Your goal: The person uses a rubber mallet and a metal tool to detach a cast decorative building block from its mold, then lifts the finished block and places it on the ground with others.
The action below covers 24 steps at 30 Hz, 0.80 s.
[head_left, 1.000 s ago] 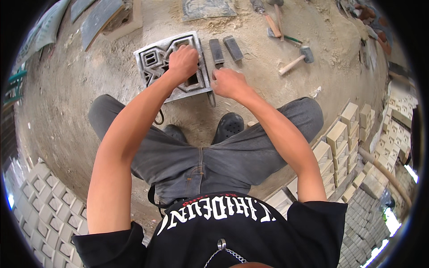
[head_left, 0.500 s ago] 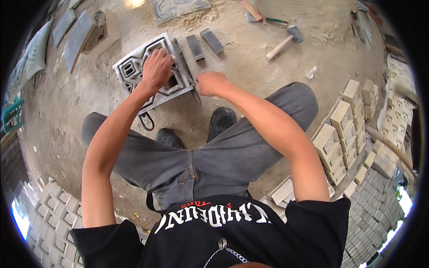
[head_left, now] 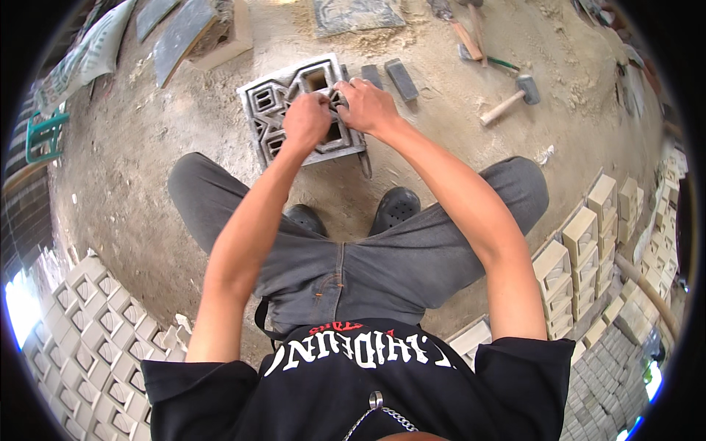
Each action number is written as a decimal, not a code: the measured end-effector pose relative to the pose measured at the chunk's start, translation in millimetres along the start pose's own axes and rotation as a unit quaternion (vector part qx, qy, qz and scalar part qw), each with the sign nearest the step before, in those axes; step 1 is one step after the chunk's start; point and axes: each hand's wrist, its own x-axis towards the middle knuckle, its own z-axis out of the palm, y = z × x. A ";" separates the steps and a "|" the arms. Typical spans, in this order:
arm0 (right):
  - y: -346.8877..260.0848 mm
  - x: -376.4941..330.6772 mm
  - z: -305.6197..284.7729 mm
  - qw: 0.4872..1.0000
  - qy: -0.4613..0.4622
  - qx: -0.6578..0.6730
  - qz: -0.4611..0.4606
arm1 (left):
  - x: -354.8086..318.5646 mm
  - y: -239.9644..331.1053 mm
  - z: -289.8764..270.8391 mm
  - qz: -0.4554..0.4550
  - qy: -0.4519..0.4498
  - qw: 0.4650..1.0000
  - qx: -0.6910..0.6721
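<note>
- Grey metal forms the mould (head_left: 283, 110), a square frame with patterned openings, lying flat on the sandy ground (head_left: 147, 147) just beyond the person's black shoes (head_left: 353, 214).
- The left hand (head_left: 307, 121) rests on the mould's middle, fingers curled and pressed together; what they grip, if anything, cannot be told.
- The right hand (head_left: 368, 105) sits at the mould's right edge, touching the left hand, its fingers bent down onto the frame; the fingertips are hidden, so a pinch cannot be confirmed.
- Two dark bars (head_left: 390, 76) lie on the ground just right of the mould, side by side.
- A hammer (head_left: 507, 101) with a wooden handle lies well to the right, with more tools (head_left: 467, 33) near the top edge.
- A grey slab (head_left: 353, 13) sits beyond the mould, and flat boards (head_left: 184, 33) lie at the upper left.
- Pale cast blocks (head_left: 588, 235) stand stacked on the right; white patterned blocks (head_left: 95, 323) are spread at the lower left.
- The person squats, knees wide, in grey trousers (head_left: 353, 272) and a black shirt (head_left: 353, 382).
</note>
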 end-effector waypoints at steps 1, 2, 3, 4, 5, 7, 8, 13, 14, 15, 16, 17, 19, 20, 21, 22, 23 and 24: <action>-3.8 4.3 4.7 0.999 0.015 -0.023 -0.017 | -1.4 -2.2 1.5 -0.007 0.006 1.000 -0.004; -4.4 13.7 6.4 0.998 -0.028 -0.056 -0.024 | -2.8 -3.8 3.5 -0.012 0.003 1.000 -0.014; -4.3 17.4 7.7 0.995 -0.041 -0.077 -0.043 | -3.7 -4.6 5.8 -0.018 -0.001 1.000 -0.025; -5.0 21.3 3.6 0.992 -0.055 -0.099 -0.058 | -7.3 3.4 2.6 -0.044 -0.015 0.998 -0.043; -6.3 24.3 1.1 0.987 -0.068 -0.123 -0.074 | -10.3 15.9 -6.4 -0.080 -0.041 0.995 -0.046; -8.4 31.1 0.6 0.972 -0.074 -0.179 -0.130 | -4.8 19.1 0.9 -0.133 -0.050 0.988 -0.063; -8.3 34.1 -2.5 0.963 -0.093 -0.199 -0.159 | -6.0 20.5 3.4 -0.153 -0.050 0.984 -0.076; -4.5 45.5 -2.4 0.933 -0.117 -0.226 -0.254 | -11.1 19.5 20.8 -0.230 -0.053 0.948 -0.212; -4.4 48.2 -3.4 0.930 -0.123 -0.229 -0.260 | -10.1 20.4 21.7 -0.232 -0.058 0.936 -0.257; -3.6 51.9 -5.1 0.927 -0.129 -0.233 -0.265 | -7.5 21.6 22.3 -0.250 -0.057 0.922 -0.291; -2.1 54.0 -7.5 0.923 -0.136 -0.237 -0.270 | -3.8 24.4 23.2 -0.268 -0.058 0.905 -0.325; -2.0 55.2 -8.5 0.921 -0.149 -0.235 -0.272 | -1.6 26.9 24.2 -0.284 -0.058 0.887 -0.359; -1.1 59.3 -9.6 0.917 -0.173 -0.232 -0.275 | -2.7 31.0 27.2 -0.291 -0.030 0.861 -0.416; 3.0 61.1 -6.6 0.920 -0.170 -0.221 -0.277 | -4.9 34.6 27.9 -0.300 -0.013 0.851 -0.432; 7.6 61.5 -1.5 0.922 -0.167 -0.210 -0.278 | -5.4 37.7 27.8 -0.308 0.004 0.839 -0.448; 6.7 61.7 0.2 0.924 -0.164 -0.198 -0.284 | -4.2 36.1 28.2 -0.308 0.002 0.839 -0.449; 6.9 62.4 0.9 0.924 -0.166 -0.195 -0.286 | -2.4 34.9 30.3 -0.320 0.012 0.836 -0.445; 7.2 62.8 1.5 0.923 -0.168 -0.193 -0.287 | 0.0 33.7 34.6 -0.332 0.023 0.833 -0.441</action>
